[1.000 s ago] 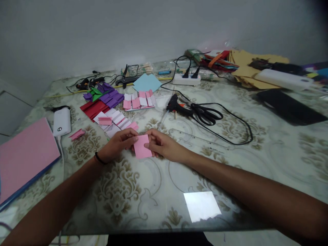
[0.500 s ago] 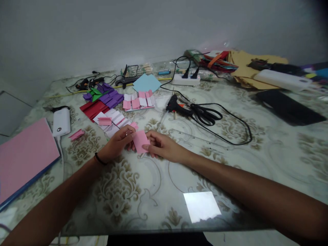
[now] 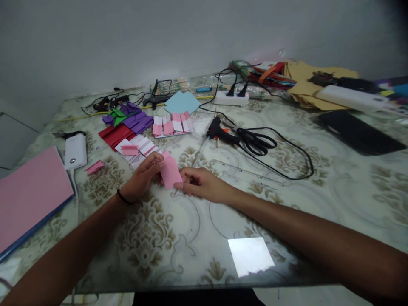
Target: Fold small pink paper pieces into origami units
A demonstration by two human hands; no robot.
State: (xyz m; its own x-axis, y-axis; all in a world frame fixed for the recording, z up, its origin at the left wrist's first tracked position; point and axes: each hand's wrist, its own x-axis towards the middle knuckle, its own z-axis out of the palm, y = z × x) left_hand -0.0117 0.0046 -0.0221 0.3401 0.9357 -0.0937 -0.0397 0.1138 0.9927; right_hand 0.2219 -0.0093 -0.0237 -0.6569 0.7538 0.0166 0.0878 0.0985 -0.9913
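A small pink paper piece (image 3: 171,173) is held between both hands above the patterned table. My left hand (image 3: 147,173) grips its upper left edge, fingers closed. My right hand (image 3: 195,183) pinches its lower right corner, thumb in front. Just behind my left hand lie white and pink folded papers (image 3: 137,149), and beyond them red folded paper (image 3: 116,135) and purple folded papers (image 3: 138,121). A thin light-coloured stick (image 3: 177,192) shows on the table under the held paper.
A black glue gun (image 3: 223,132) with its coiled cable is right of centre. Behind it stands a white power strip (image 3: 231,98). A power bank (image 3: 75,151) and a pink sheet stack (image 3: 32,193) are at left. A black flat item (image 3: 360,132) lies at right.
The pink paper has shifted slightly left and turned, showing rounded upper corners. My left hand has moved a little up and left, and both hands still hold the paper.
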